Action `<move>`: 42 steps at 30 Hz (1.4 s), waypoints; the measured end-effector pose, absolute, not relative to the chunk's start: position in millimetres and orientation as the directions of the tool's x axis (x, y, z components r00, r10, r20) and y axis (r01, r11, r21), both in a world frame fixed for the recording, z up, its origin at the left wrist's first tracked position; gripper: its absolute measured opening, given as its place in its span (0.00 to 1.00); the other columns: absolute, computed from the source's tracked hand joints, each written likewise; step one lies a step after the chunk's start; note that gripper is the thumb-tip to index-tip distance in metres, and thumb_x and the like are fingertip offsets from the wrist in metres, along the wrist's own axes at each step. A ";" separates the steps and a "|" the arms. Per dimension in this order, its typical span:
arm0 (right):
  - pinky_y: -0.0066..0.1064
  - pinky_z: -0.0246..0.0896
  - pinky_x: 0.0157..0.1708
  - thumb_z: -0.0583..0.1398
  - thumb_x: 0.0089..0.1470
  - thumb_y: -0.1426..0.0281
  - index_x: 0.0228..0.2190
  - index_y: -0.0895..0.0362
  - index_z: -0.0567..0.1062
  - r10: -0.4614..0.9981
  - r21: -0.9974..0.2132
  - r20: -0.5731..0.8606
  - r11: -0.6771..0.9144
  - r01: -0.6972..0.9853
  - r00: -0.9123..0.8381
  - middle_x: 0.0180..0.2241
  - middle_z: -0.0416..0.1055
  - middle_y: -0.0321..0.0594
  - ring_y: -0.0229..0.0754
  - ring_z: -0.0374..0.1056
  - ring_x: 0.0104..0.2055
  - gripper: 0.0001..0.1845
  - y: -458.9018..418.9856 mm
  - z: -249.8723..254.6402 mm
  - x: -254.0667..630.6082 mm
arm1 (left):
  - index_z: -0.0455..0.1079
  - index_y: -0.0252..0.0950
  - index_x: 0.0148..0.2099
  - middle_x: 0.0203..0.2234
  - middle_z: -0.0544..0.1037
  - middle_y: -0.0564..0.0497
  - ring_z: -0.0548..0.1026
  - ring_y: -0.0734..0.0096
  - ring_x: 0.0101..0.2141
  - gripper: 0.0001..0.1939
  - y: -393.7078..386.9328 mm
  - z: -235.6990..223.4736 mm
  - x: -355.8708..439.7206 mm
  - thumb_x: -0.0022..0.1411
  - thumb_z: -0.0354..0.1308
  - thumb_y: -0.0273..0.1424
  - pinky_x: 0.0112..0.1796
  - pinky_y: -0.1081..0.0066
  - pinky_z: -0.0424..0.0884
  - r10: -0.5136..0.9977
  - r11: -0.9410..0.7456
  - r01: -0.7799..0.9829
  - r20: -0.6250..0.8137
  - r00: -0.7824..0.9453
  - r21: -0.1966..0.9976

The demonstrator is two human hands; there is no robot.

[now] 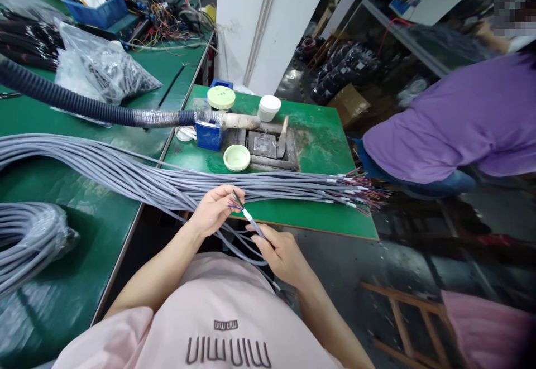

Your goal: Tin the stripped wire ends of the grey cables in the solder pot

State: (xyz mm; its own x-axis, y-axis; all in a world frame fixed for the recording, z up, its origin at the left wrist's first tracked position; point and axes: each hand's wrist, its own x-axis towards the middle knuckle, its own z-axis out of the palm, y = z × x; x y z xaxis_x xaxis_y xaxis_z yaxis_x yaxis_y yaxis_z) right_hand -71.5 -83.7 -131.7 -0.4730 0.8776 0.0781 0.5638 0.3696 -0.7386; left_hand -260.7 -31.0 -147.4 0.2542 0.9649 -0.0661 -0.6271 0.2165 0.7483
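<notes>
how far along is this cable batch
Done-looking: the fanned ends of the grey cable bundle already show white sleeves and coloured wires. In hand: one grey cable, its coloured wires in the left hand, its white sleeve just above the right hand. Left: the plastic-wrapped grey cable coil, ends hidden, so the remainder can't be told.
</notes>
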 end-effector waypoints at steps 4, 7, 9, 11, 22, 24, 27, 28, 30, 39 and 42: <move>0.26 0.62 0.29 0.52 0.62 0.69 0.45 0.56 0.75 0.858 -0.737 0.117 0.412 0.535 -0.500 0.24 0.73 0.35 0.36 0.68 0.25 0.15 -80.5 -132.1 -67.5 | 0.71 0.32 0.26 0.22 0.72 0.52 0.69 0.78 0.24 0.18 -30.1 -148.8 -259.3 0.44 0.72 0.40 0.27 0.76 0.65 0.968 0.158 -0.615 0.003 0.251 0.773; 0.27 0.65 0.33 0.53 0.60 0.70 0.53 0.56 0.69 0.888 -0.759 0.165 0.392 0.520 -0.428 0.30 0.74 0.36 0.36 0.68 0.29 0.20 -75.8 -131.8 -68.3 | 0.71 0.32 0.26 0.22 0.74 0.53 0.70 0.78 0.23 0.18 -32.0 -150.5 -250.2 0.42 0.73 0.39 0.27 0.76 0.66 0.977 0.179 -0.581 -0.075 0.199 0.794; 0.26 0.65 0.31 0.55 0.58 0.70 0.56 0.55 0.66 0.921 -0.793 0.208 0.356 0.495 -0.329 0.31 0.73 0.35 0.35 0.67 0.28 0.24 -71.8 -131.5 -73.1 | 0.72 0.32 0.28 0.22 0.76 0.52 0.71 0.78 0.23 0.18 -34.4 -151.8 -241.6 0.41 0.74 0.39 0.28 0.75 0.68 0.973 0.216 -0.560 -0.130 0.190 0.800; 0.24 0.63 0.25 0.58 0.57 0.68 0.55 0.55 0.68 0.938 -0.812 0.268 0.344 0.472 -0.222 0.27 0.70 0.33 0.33 0.63 0.24 0.23 -67.5 -131.8 -80.0 | 0.73 0.32 0.28 0.22 0.76 0.53 0.72 0.77 0.24 0.19 -37.3 -152.3 -233.2 0.41 0.73 0.39 0.29 0.75 0.68 0.966 0.249 -0.567 -0.161 0.201 0.785; 0.31 0.70 0.34 0.60 0.55 0.78 0.46 0.49 0.77 0.690 -0.581 0.710 0.687 0.436 -0.143 0.35 0.77 0.38 0.39 0.72 0.35 0.18 -41.3 -138.4 -90.1 | 0.72 0.33 0.26 0.23 0.76 0.54 0.72 0.79 0.26 0.16 -42.8 -144.6 -220.5 0.45 0.72 0.38 0.33 0.76 0.69 0.996 0.043 -0.623 -0.085 -0.038 0.781; 0.33 0.69 0.35 0.61 0.54 0.79 0.44 0.50 0.78 0.649 -0.522 0.745 0.711 0.471 -0.155 0.35 0.76 0.39 0.39 0.72 0.36 0.18 -37.1 -133.8 -90.0 | 0.74 0.34 0.27 0.26 0.78 0.53 0.73 0.77 0.29 0.14 -41.5 -145.3 -223.7 0.46 0.71 0.39 0.35 0.75 0.69 0.995 -0.038 -0.551 -0.021 -0.100 0.834; 0.34 0.69 0.34 0.61 0.55 0.78 0.41 0.51 0.79 0.648 -0.512 0.742 0.714 0.477 -0.173 0.32 0.76 0.39 0.40 0.71 0.34 0.14 -32.7 -127.5 -91.7 | 0.74 0.34 0.28 0.25 0.78 0.53 0.73 0.76 0.28 0.14 -38.6 -148.0 -227.8 0.47 0.71 0.40 0.35 0.74 0.70 0.997 -0.039 -0.526 -0.003 -0.079 0.850; 0.34 0.69 0.34 0.60 0.55 0.77 0.40 0.51 0.79 0.656 -0.522 0.734 0.710 0.472 -0.176 0.32 0.76 0.38 0.40 0.71 0.33 0.13 -31.5 -126.1 -92.9 | 0.74 0.34 0.27 0.25 0.78 0.53 0.74 0.76 0.28 0.15 -37.5 -149.3 -228.4 0.47 0.71 0.40 0.35 0.74 0.70 0.998 -0.028 -0.542 -0.011 -0.067 0.840; 0.33 0.70 0.34 0.60 0.56 0.76 0.39 0.52 0.79 0.675 -0.546 0.716 0.700 0.459 -0.178 0.32 0.77 0.38 0.40 0.72 0.33 0.12 -29.0 -124.5 -96.0 | 0.73 0.34 0.27 0.23 0.77 0.54 0.74 0.77 0.27 0.15 -35.1 -152.2 -227.9 0.46 0.71 0.40 0.35 0.75 0.70 0.998 -0.002 -0.593 -0.037 -0.054 0.805; 0.33 0.68 0.34 0.59 0.57 0.70 0.33 0.54 0.79 0.709 -0.552 0.673 0.671 0.495 -0.210 0.31 0.77 0.39 0.40 0.72 0.33 0.07 6.3 -116.6 -104.8 | 0.74 0.35 0.31 0.24 0.77 0.52 0.72 0.74 0.27 0.11 -28.2 -156.0 -242.8 0.54 0.66 0.38 0.34 0.71 0.68 0.988 -0.155 -0.279 0.144 -0.059 0.948; 0.30 0.63 0.32 0.59 0.57 0.69 0.29 0.56 0.78 0.743 -0.524 0.619 0.632 0.571 -0.254 0.27 0.74 0.38 0.38 0.69 0.30 0.09 36.6 -111.8 -101.7 | 0.75 0.36 0.36 0.30 0.80 0.49 0.73 0.68 0.34 0.06 -24.5 -159.6 -264.3 0.60 0.61 0.33 0.40 0.66 0.68 0.884 -0.455 0.248 0.466 0.017 0.855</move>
State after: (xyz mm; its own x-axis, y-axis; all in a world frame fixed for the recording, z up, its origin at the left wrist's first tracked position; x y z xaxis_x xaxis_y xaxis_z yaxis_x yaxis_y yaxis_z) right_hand -101.7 36.6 -111.8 -0.2542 0.7434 0.6187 0.5713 0.6316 -0.5242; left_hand -264.3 -24.5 -159.6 0.0169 0.8845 0.4663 0.2484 -0.4555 0.8549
